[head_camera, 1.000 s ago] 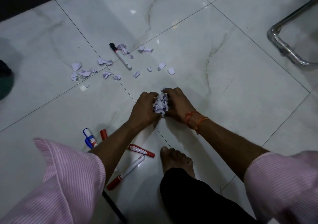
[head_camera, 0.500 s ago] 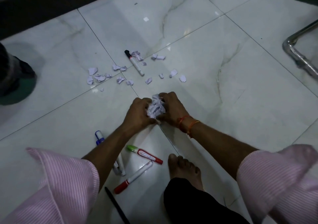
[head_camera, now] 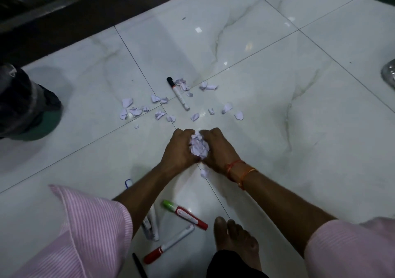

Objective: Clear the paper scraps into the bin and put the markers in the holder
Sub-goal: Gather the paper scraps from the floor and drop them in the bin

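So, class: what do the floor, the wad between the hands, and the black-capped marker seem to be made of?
Floor: glossy marble-look tile, likely ceramic; veins, grout lines, reflections. Wad: thin white paper; crumpled, creased. Black-capped marker: probably smooth plastic; white barrel, black cap.

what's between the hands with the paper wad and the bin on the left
Nothing visible blocks it. Both hands cup the paper wad; the dark bin stands far left, with bare floor between. Loose scraps lie farther out, beside that path.
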A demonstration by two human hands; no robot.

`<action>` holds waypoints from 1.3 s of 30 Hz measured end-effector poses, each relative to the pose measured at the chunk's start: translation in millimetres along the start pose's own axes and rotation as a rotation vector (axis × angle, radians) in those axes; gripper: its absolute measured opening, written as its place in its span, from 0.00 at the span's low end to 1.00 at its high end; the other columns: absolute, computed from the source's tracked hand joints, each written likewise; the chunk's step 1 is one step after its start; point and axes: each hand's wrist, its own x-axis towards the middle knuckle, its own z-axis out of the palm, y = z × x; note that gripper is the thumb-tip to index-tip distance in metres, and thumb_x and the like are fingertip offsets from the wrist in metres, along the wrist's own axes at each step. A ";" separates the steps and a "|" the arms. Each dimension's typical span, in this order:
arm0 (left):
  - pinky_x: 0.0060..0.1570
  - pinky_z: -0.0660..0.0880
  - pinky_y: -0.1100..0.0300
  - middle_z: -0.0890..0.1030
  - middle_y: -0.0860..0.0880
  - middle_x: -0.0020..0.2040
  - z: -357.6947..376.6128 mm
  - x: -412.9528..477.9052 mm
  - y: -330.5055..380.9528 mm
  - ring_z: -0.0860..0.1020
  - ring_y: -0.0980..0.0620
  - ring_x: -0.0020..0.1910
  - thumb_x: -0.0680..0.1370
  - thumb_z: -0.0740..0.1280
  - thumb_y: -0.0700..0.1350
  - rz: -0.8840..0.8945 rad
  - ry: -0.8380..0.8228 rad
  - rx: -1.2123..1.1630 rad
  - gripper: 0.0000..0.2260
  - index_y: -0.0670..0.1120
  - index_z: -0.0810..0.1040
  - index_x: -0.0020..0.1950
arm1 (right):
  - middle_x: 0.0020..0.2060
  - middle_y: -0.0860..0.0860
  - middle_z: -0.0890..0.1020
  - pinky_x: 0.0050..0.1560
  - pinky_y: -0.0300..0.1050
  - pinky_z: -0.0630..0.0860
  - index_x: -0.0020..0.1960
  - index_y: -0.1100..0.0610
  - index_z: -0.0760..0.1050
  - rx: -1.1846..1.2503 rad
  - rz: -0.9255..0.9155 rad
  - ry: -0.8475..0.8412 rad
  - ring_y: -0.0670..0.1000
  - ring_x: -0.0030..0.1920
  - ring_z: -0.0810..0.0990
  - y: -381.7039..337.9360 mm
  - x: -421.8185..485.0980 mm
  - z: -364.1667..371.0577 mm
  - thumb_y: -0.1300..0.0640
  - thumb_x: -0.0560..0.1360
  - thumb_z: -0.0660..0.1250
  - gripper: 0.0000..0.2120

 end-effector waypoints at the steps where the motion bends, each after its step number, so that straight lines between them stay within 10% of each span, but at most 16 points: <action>1: 0.40 0.62 0.67 0.80 0.48 0.48 -3.3 5.3 1.2 0.74 0.51 0.51 0.60 0.79 0.48 -0.003 0.010 -0.005 0.25 0.44 0.79 0.54 | 0.54 0.58 0.74 0.56 0.53 0.76 0.62 0.54 0.72 0.023 0.000 -0.004 0.60 0.54 0.77 0.3 4.1 -0.1 0.56 0.66 0.71 0.25; 6: 0.41 0.68 0.77 0.77 0.49 0.54 -38.9 26.4 5.5 0.74 0.56 0.48 0.57 0.84 0.50 -0.039 -0.023 0.008 0.38 0.46 0.75 0.65 | 0.59 0.57 0.74 0.57 0.49 0.76 0.66 0.56 0.71 0.052 -0.045 -0.021 0.58 0.56 0.76 13.9 16.7 -26.4 0.62 0.63 0.76 0.32; 14: 0.59 0.66 0.54 0.72 0.47 0.65 -99.8 46.3 -40.3 0.69 0.45 0.65 0.61 0.69 0.74 -0.168 0.287 0.303 0.41 0.53 0.73 0.68 | 0.59 0.55 0.74 0.53 0.50 0.74 0.62 0.53 0.74 -0.164 0.061 0.418 0.59 0.57 0.72 16.6 42.8 -59.1 0.63 0.67 0.67 0.23; 20: 0.61 0.69 0.44 0.68 0.49 0.67 -104.0 55.3 -72.5 0.66 0.41 0.67 0.67 0.70 0.70 -0.369 0.311 0.286 0.30 0.55 0.74 0.63 | 0.55 0.56 0.73 0.51 0.50 0.73 0.58 0.55 0.75 -0.263 0.041 0.269 0.60 0.52 0.73 15.1 67.4 -43.2 0.64 0.65 0.65 0.21; 30: 0.46 0.71 0.71 0.78 0.48 0.52 -87.1 39.3 -66.0 0.75 0.59 0.47 0.74 0.73 0.52 0.265 0.204 0.022 0.15 0.45 0.80 0.56 | 0.52 0.53 0.79 0.54 0.48 0.75 0.54 0.53 0.80 -0.106 -0.176 0.132 0.54 0.52 0.78 -10.6 64.5 -26.0 0.62 0.69 0.64 0.16; 34: 0.61 0.71 0.54 0.78 0.49 0.60 -107.1 62.4 -82.1 0.76 0.50 0.59 0.74 0.69 0.59 0.034 0.381 0.083 0.21 0.49 0.78 0.62 | 0.58 0.56 0.77 0.62 0.47 0.67 0.61 0.54 0.76 -0.163 -0.013 0.230 0.58 0.58 0.75 0.0 84.2 -45.7 0.62 0.69 0.65 0.21; 39: 0.62 0.69 0.49 0.73 0.50 0.67 -90.1 74.3 -81.3 0.71 0.45 0.66 0.71 0.61 0.66 0.013 0.163 0.296 0.28 0.54 0.74 0.67 | 0.55 0.58 0.75 0.55 0.54 0.74 0.57 0.56 0.77 -0.279 -0.102 0.028 0.62 0.54 0.75 -11.2 84.2 -26.8 0.63 0.65 0.62 0.21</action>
